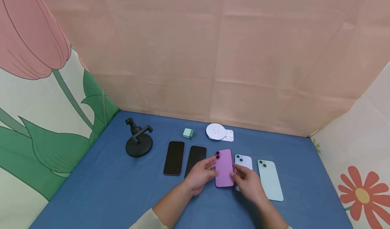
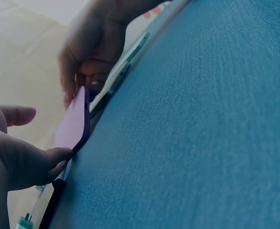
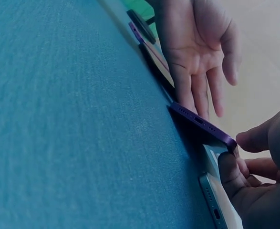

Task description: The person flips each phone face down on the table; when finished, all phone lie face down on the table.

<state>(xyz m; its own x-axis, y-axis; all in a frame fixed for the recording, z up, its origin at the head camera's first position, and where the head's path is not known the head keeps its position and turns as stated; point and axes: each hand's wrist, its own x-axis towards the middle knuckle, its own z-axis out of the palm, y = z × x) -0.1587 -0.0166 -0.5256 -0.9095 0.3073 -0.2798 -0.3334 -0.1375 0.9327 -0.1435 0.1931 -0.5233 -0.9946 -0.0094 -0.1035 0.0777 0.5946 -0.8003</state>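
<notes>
A purple smartphone (image 1: 223,168), back and camera lenses facing up, is held between both hands, tilted with one edge raised off the blue table in the right wrist view. My right hand (image 1: 249,183) pinches its right edge between thumb and fingers. My left hand (image 1: 198,177) lies at its opposite edge, fingers nearly straight and touching the phone, thumb apart. Under my left hand, a black-screened phone (image 1: 195,155) is partly covered. A pale lilac phone (image 1: 245,161) is partly hidden behind my right hand. Right of that lies a mint-green phone (image 1: 270,181), back up.
Another phone (image 1: 174,158) lies screen up at the left. Beyond it stands a black round-based stand (image 1: 139,146). Toward the back wall are a green plug adapter (image 1: 188,133) and a white disc (image 1: 216,131) over a small white tray (image 1: 229,135). Printed cloth walls border the blue table (image 1: 122,195).
</notes>
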